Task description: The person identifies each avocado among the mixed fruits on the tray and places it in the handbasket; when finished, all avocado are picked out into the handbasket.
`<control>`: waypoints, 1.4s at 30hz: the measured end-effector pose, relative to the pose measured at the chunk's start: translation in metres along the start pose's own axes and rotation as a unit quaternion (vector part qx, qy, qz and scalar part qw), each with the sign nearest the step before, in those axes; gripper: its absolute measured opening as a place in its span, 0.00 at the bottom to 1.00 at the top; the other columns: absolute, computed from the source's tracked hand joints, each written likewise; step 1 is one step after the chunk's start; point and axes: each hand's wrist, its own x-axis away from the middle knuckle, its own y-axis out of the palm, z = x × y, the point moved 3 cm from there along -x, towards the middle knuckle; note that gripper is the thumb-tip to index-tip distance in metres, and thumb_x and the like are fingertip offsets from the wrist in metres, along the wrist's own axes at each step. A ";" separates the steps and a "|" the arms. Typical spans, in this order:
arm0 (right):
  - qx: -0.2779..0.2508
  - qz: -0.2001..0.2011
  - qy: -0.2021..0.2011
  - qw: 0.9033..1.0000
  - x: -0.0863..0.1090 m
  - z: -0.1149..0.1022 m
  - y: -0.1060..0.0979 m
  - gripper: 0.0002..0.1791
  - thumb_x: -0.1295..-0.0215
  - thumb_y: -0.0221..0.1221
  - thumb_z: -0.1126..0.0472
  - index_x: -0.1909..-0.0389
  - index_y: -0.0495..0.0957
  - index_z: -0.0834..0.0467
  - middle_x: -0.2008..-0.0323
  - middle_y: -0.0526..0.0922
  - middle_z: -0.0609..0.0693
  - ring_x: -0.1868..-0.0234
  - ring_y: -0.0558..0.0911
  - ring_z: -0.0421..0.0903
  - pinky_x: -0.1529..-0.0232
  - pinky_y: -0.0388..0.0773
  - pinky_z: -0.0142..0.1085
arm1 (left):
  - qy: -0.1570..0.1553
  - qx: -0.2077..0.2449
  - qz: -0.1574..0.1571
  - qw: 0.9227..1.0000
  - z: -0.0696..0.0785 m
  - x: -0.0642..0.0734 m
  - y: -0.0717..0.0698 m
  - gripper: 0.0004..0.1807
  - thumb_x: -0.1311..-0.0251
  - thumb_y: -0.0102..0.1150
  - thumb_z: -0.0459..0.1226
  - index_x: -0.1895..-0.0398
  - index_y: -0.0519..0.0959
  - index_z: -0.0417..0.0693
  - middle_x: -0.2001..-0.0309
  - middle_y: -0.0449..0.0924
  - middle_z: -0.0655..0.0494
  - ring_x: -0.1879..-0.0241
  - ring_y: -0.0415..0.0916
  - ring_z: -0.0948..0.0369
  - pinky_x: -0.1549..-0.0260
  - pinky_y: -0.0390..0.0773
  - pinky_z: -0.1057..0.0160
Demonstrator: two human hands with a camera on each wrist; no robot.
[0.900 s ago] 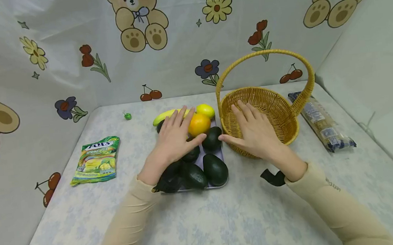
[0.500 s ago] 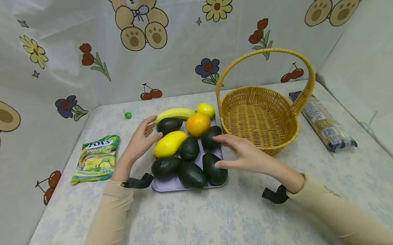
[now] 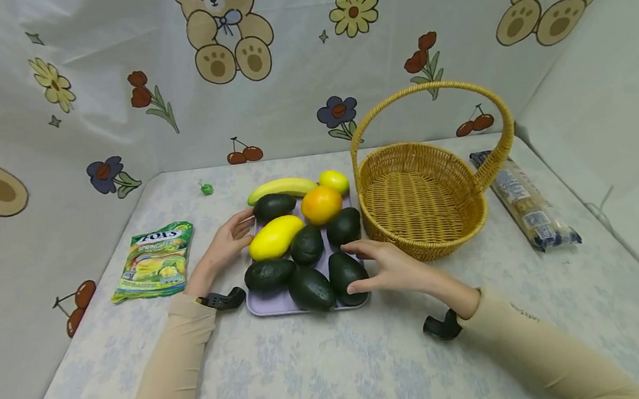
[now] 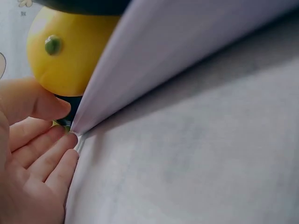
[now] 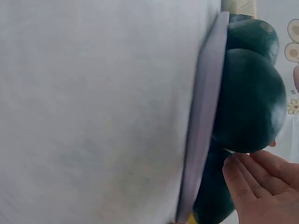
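Note:
A lilac tray (image 3: 274,304) holds several dark green avocados (image 3: 312,289), a yellow mango (image 3: 277,237), an orange (image 3: 321,205), a banana (image 3: 281,188) and a lemon (image 3: 334,182). At the tray's left edge is my left hand (image 3: 225,244), fingers extended; in the left wrist view its fingertips (image 4: 70,140) meet the rim below the mango. My right hand (image 3: 392,268) reaches over the tray's right edge, thumb and fingers spread around the front right avocado (image 3: 347,278). In the right wrist view, its straight fingers (image 5: 252,177) lie against the avocados. Neither hand grips a fruit.
To the right of the tray stands a wicker basket (image 3: 417,206) with a tall handle. A long clear packet (image 3: 528,202) lies beyond it. On the left are a green candy bag (image 3: 155,261) and a small green object (image 3: 206,189). Printed cloth hangs behind.
Both hands came down and apart from above the fruit and basket. The left hand moved to the tray's left edge, the right to its right edge. The fruit stayed in place.

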 end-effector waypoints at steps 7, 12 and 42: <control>0.004 0.004 0.005 1.000 0.002 0.005 0.006 0.44 0.51 0.69 0.43 0.36 0.67 0.60 0.39 0.71 0.56 0.44 0.75 0.50 0.45 0.74 0.44 | 0.012 0.011 -0.002 1.000 -0.020 -0.007 -0.004 0.35 0.40 0.45 0.19 0.29 0.48 0.31 0.30 0.50 0.34 0.32 0.51 0.43 0.35 0.56 0.49; -0.005 0.006 0.011 1.000 0.004 0.009 0.011 0.46 0.52 0.69 0.41 0.34 0.65 0.58 0.38 0.69 0.56 0.43 0.74 0.51 0.44 0.73 0.45 | 0.013 -0.007 0.004 1.000 -0.032 -0.011 -0.007 0.36 0.40 0.46 0.21 0.28 0.50 0.34 0.30 0.52 0.37 0.32 0.53 0.46 0.35 0.58 0.51; -0.085 0.056 -0.051 0.993 0.017 -0.015 -0.077 0.44 0.51 0.71 0.64 0.31 0.62 0.58 0.35 0.66 0.54 0.41 0.72 0.48 0.43 0.72 0.38 | 0.013 -0.019 0.004 1.000 -0.033 -0.010 -0.006 0.36 0.41 0.47 0.21 0.28 0.50 0.35 0.30 0.53 0.37 0.32 0.54 0.46 0.35 0.57 0.51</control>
